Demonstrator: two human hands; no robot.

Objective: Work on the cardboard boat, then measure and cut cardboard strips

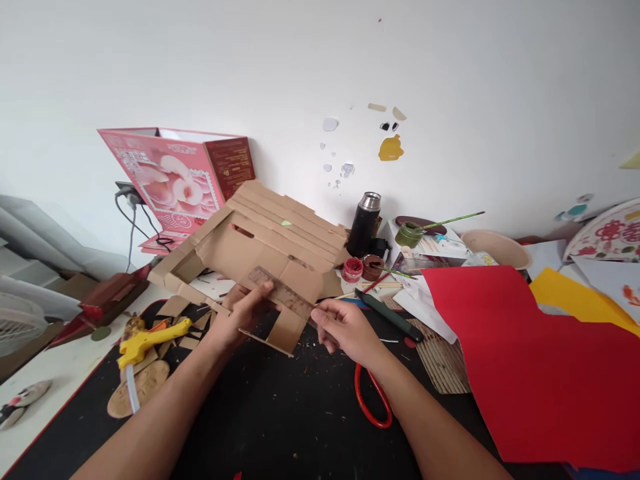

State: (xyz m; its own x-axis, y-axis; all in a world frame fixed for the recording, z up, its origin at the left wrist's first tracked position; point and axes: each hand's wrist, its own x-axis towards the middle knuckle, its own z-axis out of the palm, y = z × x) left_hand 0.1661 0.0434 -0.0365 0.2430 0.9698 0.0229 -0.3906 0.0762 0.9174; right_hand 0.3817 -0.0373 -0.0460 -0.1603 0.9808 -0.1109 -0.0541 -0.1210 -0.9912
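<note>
Grasping 1 folded cardboard piece point(265, 252) in left hand point(244, 308), with 1 ruler point(287, 293) laid across it and pinned under left thumb. Holding both tilted above the table point(280, 427), between both hands, with most of the cardboard reaching beyond left hand. Curling right hand point(346, 328) at the ruler's right end, fingers drawn together; can't tell if gripping the ruler or a thin stick point(345, 296) there.

Left of left hand: 1 yellow glue gun point(155, 341). Beyond left hand: 1 pink box point(175, 180), open on top.

Just below right hand: 1 red loop handle point(373, 419). Just beyond right hand: 1 dark green tool point(390, 317). Farther beyond: 3 paint jars, counted as 1 red jar point(353, 270), 1 brown jar point(373, 268), 1 green jar point(409, 235); 2 green brushes point(453, 221), 1 at the green jar, 1 near the brown; 1 black bottle point(363, 227).

Right of right hand: 1 red sheet point(530, 360), 1 yellow sheet point(585, 299) partly covered by it, 1 corrugated piece point(443, 360).
</note>
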